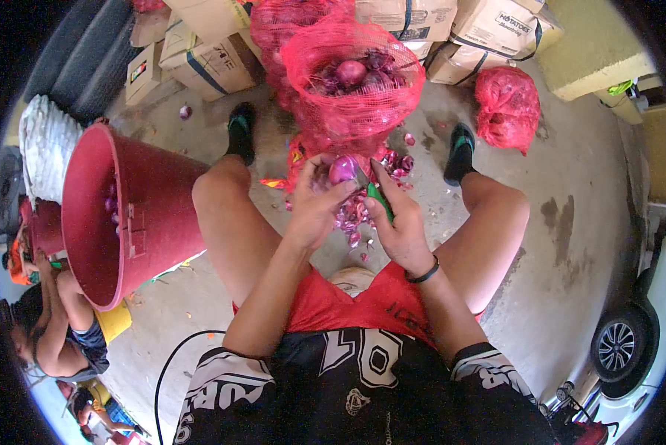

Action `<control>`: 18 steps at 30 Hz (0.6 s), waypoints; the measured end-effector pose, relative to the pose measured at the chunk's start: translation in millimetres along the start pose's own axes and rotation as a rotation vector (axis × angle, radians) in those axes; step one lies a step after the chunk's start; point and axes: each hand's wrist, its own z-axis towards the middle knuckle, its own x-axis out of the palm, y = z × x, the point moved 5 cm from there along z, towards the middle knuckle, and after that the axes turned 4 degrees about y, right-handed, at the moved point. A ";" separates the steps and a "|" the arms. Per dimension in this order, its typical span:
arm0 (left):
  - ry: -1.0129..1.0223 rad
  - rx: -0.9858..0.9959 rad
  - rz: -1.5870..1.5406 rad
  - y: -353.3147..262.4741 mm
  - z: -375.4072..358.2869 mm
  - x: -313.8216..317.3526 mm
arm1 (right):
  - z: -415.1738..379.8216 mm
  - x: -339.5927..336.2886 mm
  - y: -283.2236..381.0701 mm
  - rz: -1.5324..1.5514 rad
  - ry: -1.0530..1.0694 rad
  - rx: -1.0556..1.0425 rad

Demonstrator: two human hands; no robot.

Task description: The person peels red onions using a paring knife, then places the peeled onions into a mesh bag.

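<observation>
Between my knees, my left hand [316, 196] is closed around a red onion [343, 170], its purple side facing up. My right hand [401, 226] grips a knife by its green handle [378, 199]; the blade lies against or close to the onion's right side and is partly hidden by my fingers. Below both hands, onion peelings [354, 219] are heaped on the floor. Just beyond them stands an open red mesh sack [355, 111] with several red onions [351, 73] and loose skins showing at its mouth.
To my left a large red tub [155, 215] lies tipped toward the left, with a few onions inside. Cardboard boxes [207, 59] are stacked at the back. A tied red bag [507, 104] sits beyond my right foot. Other people [66, 326] sit at far left; a car wheel [616, 345] shows at right.
</observation>
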 end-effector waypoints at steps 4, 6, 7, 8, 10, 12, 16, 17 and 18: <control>-0.009 0.015 -0.019 1.1 -0.5 1.1 | 1.3 2.2 2.1 0.032 0.028 0.020; -0.003 0.025 -0.020 1.3 -0.2 1.6 | 1.4 2.9 1.1 0.041 0.028 0.019; -0.004 0.025 -0.010 1.2 -0.2 0.7 | 1.7 3.5 0.9 0.046 0.028 0.017; -0.006 0.024 0.001 1.3 0.0 -0.2 | 2.0 3.9 1.0 0.031 0.027 0.010; -0.009 0.037 0.004 2.5 0.8 -2.0 | 2.3 4.3 1.5 0.001 0.023 -0.003; -0.010 0.046 0.000 4.1 2.2 -3.3 | 3.3 3.0 9.1 -0.089 0.020 -0.015; 0.005 0.044 -0.032 1.3 1.8 -0.3 | 2.7 0.3 6.3 -0.138 -0.030 -0.032; 0.012 0.038 -0.043 0.3 1.2 1.2 | 2.2 -0.9 4.4 -0.077 -0.071 -0.054; 0.043 0.032 -0.032 -0.3 1.2 2.2 | 1.8 -2.0 2.3 -0.016 -0.111 -0.076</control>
